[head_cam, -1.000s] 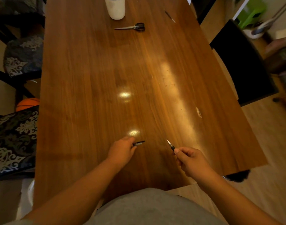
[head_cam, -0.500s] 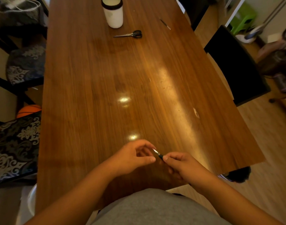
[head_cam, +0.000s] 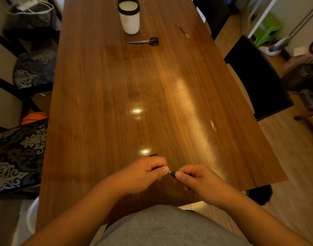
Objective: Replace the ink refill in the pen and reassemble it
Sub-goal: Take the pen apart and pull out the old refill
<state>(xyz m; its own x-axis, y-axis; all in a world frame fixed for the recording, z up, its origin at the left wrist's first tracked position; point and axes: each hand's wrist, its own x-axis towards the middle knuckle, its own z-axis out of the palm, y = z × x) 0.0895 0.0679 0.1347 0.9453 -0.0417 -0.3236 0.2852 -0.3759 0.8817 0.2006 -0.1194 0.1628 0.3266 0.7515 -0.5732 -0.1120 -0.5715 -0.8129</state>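
Near the front edge of the wooden table (head_cam: 116,96), my two hands meet over a dark pen (head_cam: 172,173). My right hand (head_cam: 196,178) grips the pen's body, most of it hidden in the fist. My left hand (head_cam: 147,171) pinches the pen's tip end between thumb and fingers. Only a short dark stretch with a pale tip shows between the hands. A small dark pen part (head_cam: 153,155) lies on the table just beyond my left hand.
At the far end stand a white cup with a dark rim (head_cam: 129,17), black-handled scissors (head_cam: 147,41) and a thin stick-like refill (head_cam: 183,32). Patterned chairs (head_cam: 19,157) line the left side, a dark chair (head_cam: 255,79) the right.
My hands were apart, the left one setting a dark part on the table. The left hand then came over to the right and closed on the pen's tip.
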